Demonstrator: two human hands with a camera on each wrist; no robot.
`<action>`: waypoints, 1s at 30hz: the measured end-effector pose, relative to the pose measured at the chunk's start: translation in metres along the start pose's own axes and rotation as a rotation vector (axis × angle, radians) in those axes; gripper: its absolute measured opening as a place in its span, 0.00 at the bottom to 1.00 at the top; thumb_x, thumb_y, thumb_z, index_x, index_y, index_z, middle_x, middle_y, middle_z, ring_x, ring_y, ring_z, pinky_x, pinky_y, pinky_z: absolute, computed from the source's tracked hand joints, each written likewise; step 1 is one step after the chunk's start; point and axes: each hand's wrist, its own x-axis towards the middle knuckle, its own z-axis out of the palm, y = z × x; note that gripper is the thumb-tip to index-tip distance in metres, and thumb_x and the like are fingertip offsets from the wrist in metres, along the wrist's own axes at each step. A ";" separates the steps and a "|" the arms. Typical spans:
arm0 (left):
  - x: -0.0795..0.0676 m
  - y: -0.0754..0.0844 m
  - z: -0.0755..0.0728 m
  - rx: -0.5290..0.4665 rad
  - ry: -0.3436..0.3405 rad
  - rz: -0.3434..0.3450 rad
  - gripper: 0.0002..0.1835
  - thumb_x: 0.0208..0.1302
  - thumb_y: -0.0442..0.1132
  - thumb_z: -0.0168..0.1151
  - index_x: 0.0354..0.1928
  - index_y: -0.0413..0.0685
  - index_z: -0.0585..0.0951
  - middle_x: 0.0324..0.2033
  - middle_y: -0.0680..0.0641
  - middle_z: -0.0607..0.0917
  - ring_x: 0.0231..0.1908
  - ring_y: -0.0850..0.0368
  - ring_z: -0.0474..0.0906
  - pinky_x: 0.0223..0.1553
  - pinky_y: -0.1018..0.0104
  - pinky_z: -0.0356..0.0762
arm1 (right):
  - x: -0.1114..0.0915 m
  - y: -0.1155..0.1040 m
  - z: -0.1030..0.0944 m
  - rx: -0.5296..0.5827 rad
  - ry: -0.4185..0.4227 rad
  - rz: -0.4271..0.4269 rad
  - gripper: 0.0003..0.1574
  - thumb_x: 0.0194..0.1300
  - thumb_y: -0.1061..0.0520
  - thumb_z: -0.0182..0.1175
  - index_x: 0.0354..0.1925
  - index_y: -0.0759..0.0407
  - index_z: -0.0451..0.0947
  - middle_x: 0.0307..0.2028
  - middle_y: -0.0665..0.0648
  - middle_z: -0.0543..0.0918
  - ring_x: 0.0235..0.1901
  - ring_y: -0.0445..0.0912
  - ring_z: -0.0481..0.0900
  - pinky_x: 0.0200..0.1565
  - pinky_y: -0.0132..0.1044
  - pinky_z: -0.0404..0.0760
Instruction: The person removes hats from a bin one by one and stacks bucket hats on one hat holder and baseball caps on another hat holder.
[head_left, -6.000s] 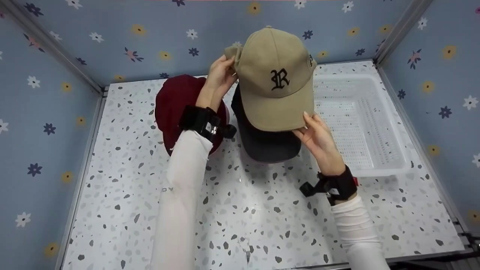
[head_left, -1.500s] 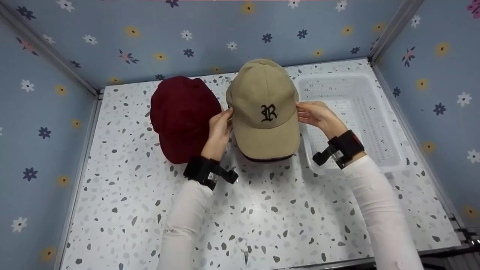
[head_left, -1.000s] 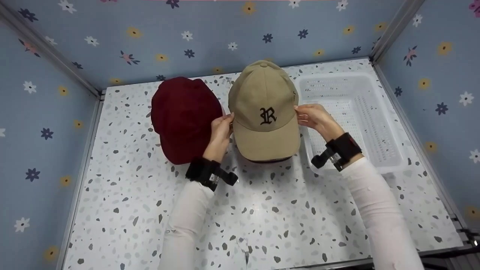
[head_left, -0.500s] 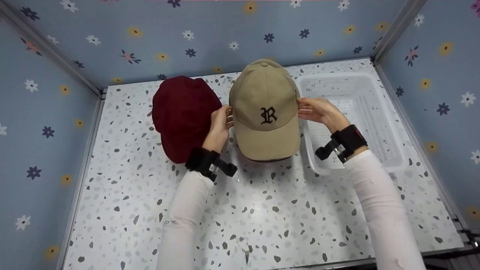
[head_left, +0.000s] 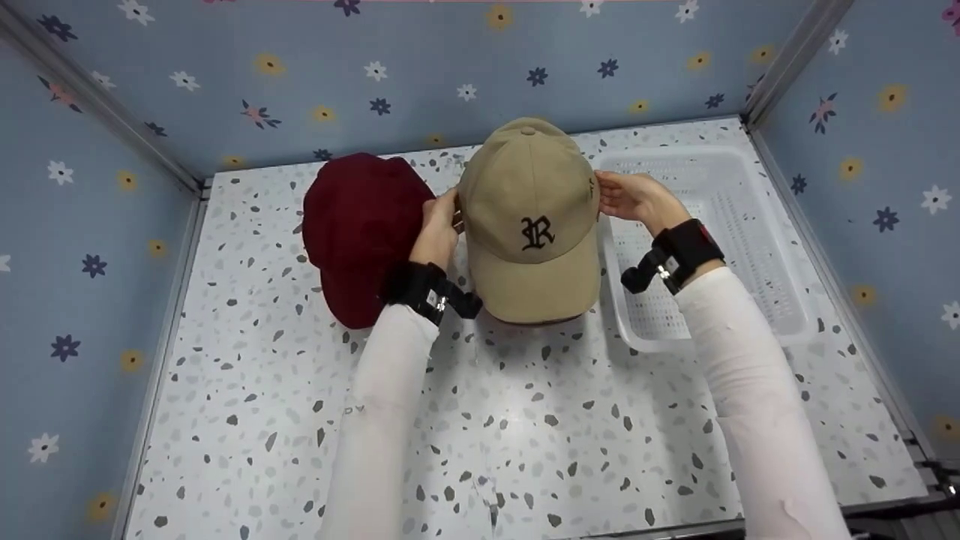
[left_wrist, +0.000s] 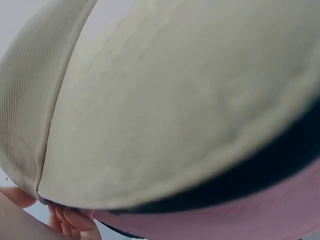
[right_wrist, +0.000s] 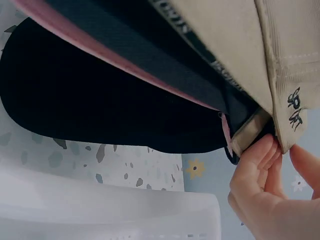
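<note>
A beige baseball cap (head_left: pixel 534 187) with a black letter R sits on top of a stack of caps in the middle of the table. Beneath its brim, a navy layer (right_wrist: pixel 165 65) and a pink edge (left_wrist: pixel 240 220) show in the wrist views, with a black surface (right_wrist: pixel 90 95) lower down. My left hand (head_left: pixel 437 229) grips the stack's left side near the back, fingers tucked under the rim. On the opposite side my right hand (head_left: pixel 639 198) pinches the lower edge between thumb and fingers. A dark red cap (head_left: pixel 367 225) lies left of the stack, partly behind my left hand and wrist.
A white perforated plastic basket (head_left: pixel 795 300) stands to the right, close beside the stack. My right hand and wrist are over its left part. Flowered blue panels (head_left: pixel 420 45) enclose the speckled table (head_left: pixel 247 420) at the back and both sides.
The beige cap was lowered from above a dark cap onto it. Lately both hands slid backward along the stack's sides, while the stack stayed nearly in place.
</note>
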 end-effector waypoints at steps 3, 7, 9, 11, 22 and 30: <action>0.003 0.001 0.002 0.001 -0.006 0.015 0.12 0.55 0.30 0.54 0.15 0.45 0.70 0.18 0.50 0.73 0.22 0.59 0.70 0.24 0.71 0.70 | 0.000 -0.002 0.000 0.036 -0.029 -0.017 0.06 0.61 0.63 0.52 0.29 0.64 0.74 0.26 0.57 0.77 0.26 0.45 0.74 0.31 0.33 0.75; 0.006 0.001 0.005 0.037 0.001 0.045 0.13 0.53 0.27 0.52 0.14 0.45 0.68 0.15 0.51 0.69 0.18 0.59 0.67 0.22 0.71 0.68 | -0.002 0.000 0.002 -0.047 -0.031 -0.146 0.06 0.61 0.65 0.52 0.28 0.66 0.73 0.25 0.57 0.77 0.26 0.44 0.75 0.31 0.32 0.75; 0.008 0.001 0.006 0.068 0.001 0.068 0.13 0.53 0.27 0.52 0.14 0.44 0.67 0.14 0.51 0.68 0.18 0.59 0.66 0.23 0.70 0.68 | -0.002 0.003 0.004 -0.166 0.000 -0.234 0.06 0.61 0.66 0.51 0.28 0.66 0.73 0.25 0.56 0.77 0.26 0.43 0.76 0.30 0.31 0.76; 0.010 0.001 0.007 0.096 -0.003 0.091 0.13 0.54 0.27 0.52 0.15 0.44 0.66 0.14 0.50 0.68 0.18 0.59 0.66 0.23 0.69 0.69 | -0.003 0.005 0.006 -0.287 0.041 -0.300 0.06 0.62 0.66 0.50 0.29 0.66 0.71 0.24 0.55 0.77 0.25 0.42 0.76 0.30 0.30 0.76; 0.074 -0.027 0.001 0.157 0.021 0.125 0.09 0.45 0.26 0.48 0.19 0.45 0.61 0.11 0.50 0.62 0.13 0.59 0.60 0.14 0.66 0.63 | 0.007 0.016 0.010 -0.412 0.151 -0.278 0.16 0.57 0.71 0.48 0.16 0.64 0.72 0.14 0.52 0.73 0.16 0.40 0.71 0.23 0.28 0.73; 0.012 -0.010 -0.002 0.177 -0.006 0.075 0.17 0.54 0.25 0.44 0.14 0.46 0.54 0.09 0.51 0.60 0.16 0.58 0.61 0.20 0.68 0.65 | 0.013 0.021 0.011 -0.389 0.165 -0.262 0.17 0.55 0.70 0.51 0.12 0.63 0.70 0.12 0.52 0.73 0.16 0.40 0.71 0.23 0.29 0.74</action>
